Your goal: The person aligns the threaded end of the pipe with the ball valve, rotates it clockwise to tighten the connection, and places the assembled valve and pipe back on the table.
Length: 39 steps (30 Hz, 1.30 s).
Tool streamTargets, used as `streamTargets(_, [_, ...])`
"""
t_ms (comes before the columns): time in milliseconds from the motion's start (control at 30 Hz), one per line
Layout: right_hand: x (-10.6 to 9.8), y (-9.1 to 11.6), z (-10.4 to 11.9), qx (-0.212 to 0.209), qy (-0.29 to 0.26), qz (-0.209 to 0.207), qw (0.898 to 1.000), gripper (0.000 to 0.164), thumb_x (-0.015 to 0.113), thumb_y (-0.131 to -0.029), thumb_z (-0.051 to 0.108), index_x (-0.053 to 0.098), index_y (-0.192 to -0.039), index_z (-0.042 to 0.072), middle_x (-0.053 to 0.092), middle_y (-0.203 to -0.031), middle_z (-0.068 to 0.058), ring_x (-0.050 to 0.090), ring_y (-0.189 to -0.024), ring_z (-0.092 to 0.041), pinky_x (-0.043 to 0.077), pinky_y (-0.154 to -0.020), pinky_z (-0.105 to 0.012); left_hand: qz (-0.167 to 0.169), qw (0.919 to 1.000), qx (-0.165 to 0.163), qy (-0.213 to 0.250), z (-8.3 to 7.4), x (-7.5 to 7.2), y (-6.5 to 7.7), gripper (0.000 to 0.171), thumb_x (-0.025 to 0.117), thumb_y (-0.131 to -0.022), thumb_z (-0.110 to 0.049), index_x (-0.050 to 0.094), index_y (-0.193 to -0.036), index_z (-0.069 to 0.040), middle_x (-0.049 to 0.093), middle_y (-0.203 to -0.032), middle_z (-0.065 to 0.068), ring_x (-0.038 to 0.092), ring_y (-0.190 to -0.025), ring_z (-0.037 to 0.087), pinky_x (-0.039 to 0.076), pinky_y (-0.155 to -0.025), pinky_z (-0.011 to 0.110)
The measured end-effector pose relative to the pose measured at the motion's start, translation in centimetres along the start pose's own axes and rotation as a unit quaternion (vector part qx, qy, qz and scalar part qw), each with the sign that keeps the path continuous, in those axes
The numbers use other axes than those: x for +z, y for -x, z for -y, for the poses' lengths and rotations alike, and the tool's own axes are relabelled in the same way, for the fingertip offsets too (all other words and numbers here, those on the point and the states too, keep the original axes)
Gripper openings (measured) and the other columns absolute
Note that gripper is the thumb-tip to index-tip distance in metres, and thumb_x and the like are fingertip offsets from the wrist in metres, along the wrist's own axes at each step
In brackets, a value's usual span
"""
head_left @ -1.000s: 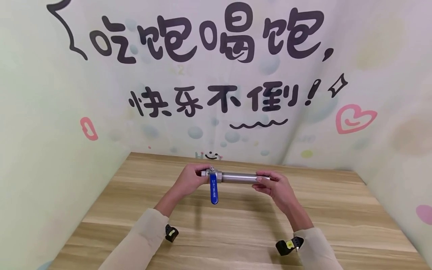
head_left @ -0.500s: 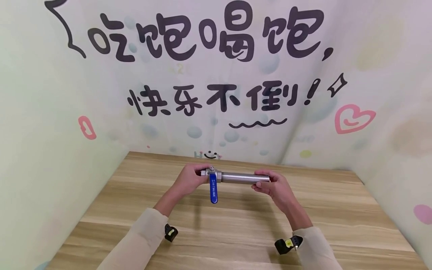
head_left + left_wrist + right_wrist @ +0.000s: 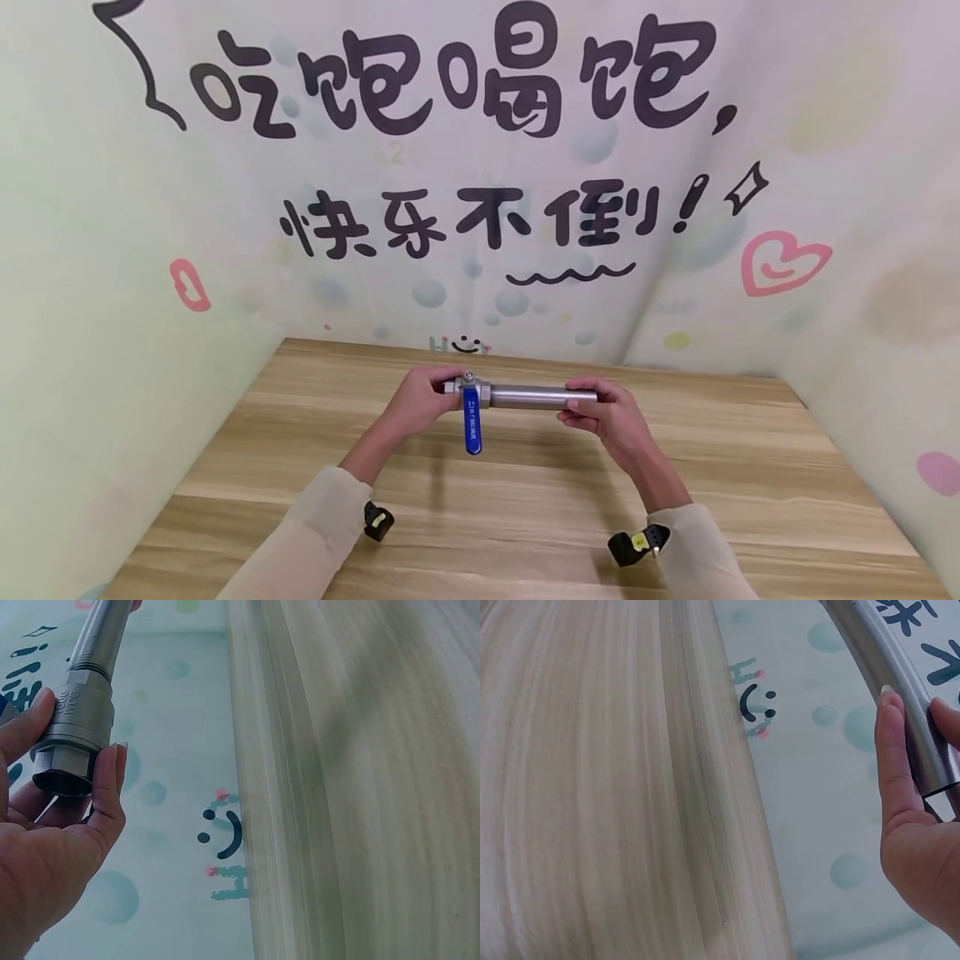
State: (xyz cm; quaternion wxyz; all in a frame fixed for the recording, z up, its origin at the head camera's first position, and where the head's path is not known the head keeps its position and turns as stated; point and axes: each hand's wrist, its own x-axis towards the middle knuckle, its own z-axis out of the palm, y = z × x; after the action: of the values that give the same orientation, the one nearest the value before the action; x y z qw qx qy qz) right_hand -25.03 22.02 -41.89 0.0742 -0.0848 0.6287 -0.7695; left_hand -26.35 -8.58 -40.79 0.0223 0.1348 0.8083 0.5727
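Note:
A steel ball valve [image 3: 468, 393] with a blue lever handle [image 3: 472, 425] is joined to a plain steel pipe [image 3: 528, 397], and the two are held level above the table. My left hand [image 3: 424, 402] grips the valve body at its left end. In the left wrist view, thumb and fingers lie around the valve's hex end [image 3: 66, 769], and threads show where the pipe enters the other side. My right hand [image 3: 618, 421] holds the pipe near its free end, thumb in front and fingers behind. The lever hangs toward me.
A wood-grain table [image 3: 510, 517] lies below the hands. Behind it stands a pale printed backdrop [image 3: 390, 308] with black lettering, and similar panels rise on both sides. Black wrist cameras [image 3: 630, 547] sit at both cuffs.
Between the earliest frame and now, my right fingers have shifted slightly on the pipe, leaving more of its free end showing. The left hand keeps its grip on the valve.

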Motion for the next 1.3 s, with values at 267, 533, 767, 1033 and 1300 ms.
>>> streamTargets(267, [0.24,-0.1,-0.09,0.007,0.02,-0.018,1.0,0.016,0.063,-0.091,0.001,0.068,-0.102,0.01,0.059,-0.101,-0.011,0.071,-0.079,-0.023,0.058,-0.077,-0.034,0.003,0.9999,0.005,-0.012,0.03,0.01,0.0,0.03,0.066,-0.084,-0.002,0.072,-0.112,-0.008,0.068,-0.096,0.009,0.057,-0.076,0.016,0.05,-0.064,0.027])
streamTargets(533, [0.34,-0.17,-0.37,0.013,0.023,-0.021,0.999,0.019,0.064,-0.091,0.004,0.062,-0.109,-0.002,0.061,-0.1,-0.011,0.07,-0.078,-0.022,0.058,-0.077,-0.034,0.001,0.9999,0.002,-0.012,0.04,0.01,0.15,0.029,0.067,-0.084,-0.002,0.072,-0.112,-0.009,0.069,-0.096,0.008,0.057,-0.077,0.016,0.05,-0.064,0.027])
streamTargets(767, [0.29,-0.31,-0.36,0.012,0.028,-0.034,0.999,0.033,0.064,-0.092,0.007,0.054,-0.116,-0.014,0.061,-0.098,-0.012,0.07,-0.075,-0.022,0.058,-0.075,-0.033,0.001,1.0,-0.009,-0.002,-0.2,0.05,0.12,0.029,0.067,-0.085,-0.005,0.072,-0.113,-0.011,0.069,-0.1,0.008,0.06,-0.08,0.018,0.053,-0.068,0.03])
streamTargets(1033, [0.53,-0.46,-0.61,0.017,0.035,-0.041,0.998,0.033,0.065,-0.092,0.01,0.056,-0.116,-0.011,0.06,-0.101,-0.013,0.071,-0.078,-0.023,0.058,-0.077,-0.035,0.0,1.0,-0.004,-0.003,0.2,0.04,0.18,0.03,0.067,-0.084,-0.002,0.072,-0.113,-0.009,0.069,-0.099,0.01,0.059,-0.079,0.017,0.052,-0.067,0.029])
streamTargets(1300, [0.39,-0.45,-0.8,0.008,0.045,-0.028,0.999,0.04,0.067,-0.089,0.004,0.053,-0.121,-0.016,0.061,-0.104,-0.012,0.07,-0.081,-0.023,0.058,-0.079,-0.035,0.005,0.9999,0.011,-0.002,0.13,0.04,0.16,0.03,0.065,-0.083,-0.001,0.072,-0.112,-0.009,0.069,-0.095,0.008,0.058,-0.077,0.016,0.05,-0.065,0.026])
